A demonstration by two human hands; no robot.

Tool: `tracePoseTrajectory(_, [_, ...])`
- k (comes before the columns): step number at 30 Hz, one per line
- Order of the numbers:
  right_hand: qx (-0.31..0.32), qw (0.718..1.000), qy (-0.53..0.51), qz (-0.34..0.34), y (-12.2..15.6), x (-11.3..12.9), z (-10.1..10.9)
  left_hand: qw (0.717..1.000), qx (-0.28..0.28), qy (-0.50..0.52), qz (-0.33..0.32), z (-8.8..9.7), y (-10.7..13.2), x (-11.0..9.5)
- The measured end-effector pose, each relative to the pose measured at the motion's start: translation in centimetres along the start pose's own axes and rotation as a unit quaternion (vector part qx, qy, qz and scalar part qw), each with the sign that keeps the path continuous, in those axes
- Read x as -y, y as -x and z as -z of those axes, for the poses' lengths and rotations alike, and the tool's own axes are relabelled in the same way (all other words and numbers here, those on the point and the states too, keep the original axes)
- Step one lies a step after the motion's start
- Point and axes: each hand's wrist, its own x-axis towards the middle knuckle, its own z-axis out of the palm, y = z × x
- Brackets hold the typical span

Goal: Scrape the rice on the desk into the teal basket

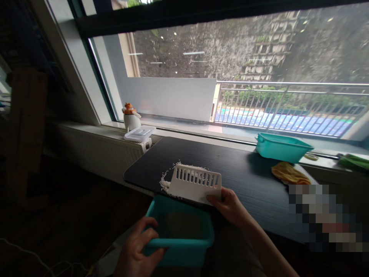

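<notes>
My left hand [141, 246] is closed over the near left rim of a teal plastic bin [181, 242], thumb outside and fingers over the edge. The bin is below the table's front edge, and its dim inside cannot be made out. In my right hand [229, 204] is a flat white slotted plastic panel [193, 190], gripped by its right end. A row of long slots runs along its far side. It is tilted over the table edge, beside the bin. White granules [165, 184] lie scattered on the dark table [239, 184] behind and to the left of the panel.
A second teal bin [282, 148] stands at the table's back right, near a yellow cloth [291, 173]. On the radiator [109, 144] at left are a clear plastic lid [140, 133] and a white pot [132, 121] with an orange figure. A window lies beyond.
</notes>
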Motion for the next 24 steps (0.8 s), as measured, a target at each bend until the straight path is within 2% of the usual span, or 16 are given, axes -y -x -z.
tracePoseTrajectory(5, [0.026, 1.000, 0.000, -0.009, 0.17, 0.37, -0.02, 1.000, 0.003, -0.008, -0.002, 0.22, -0.03, -0.12])
tracePoseTrajectory(10, [0.003, 1.000, -0.001, -0.003, 0.19, 0.19, 0.04, 1.000, 0.011, -0.015, 0.004, 0.23, 0.13, -0.06])
tracePoseTrajectory(17, [0.026, 1.000, -0.012, -0.008, 0.00, 0.10, 0.10, 1.000, 0.013, -0.017, 0.003, 0.07, 0.12, 0.18])
tracePoseTrajectory(24, [0.018, 1.000, -0.009, -0.002, 0.03, -0.12, 0.16, 1.000, -0.020, -0.009, -0.013, 0.24, -0.37, -0.50])
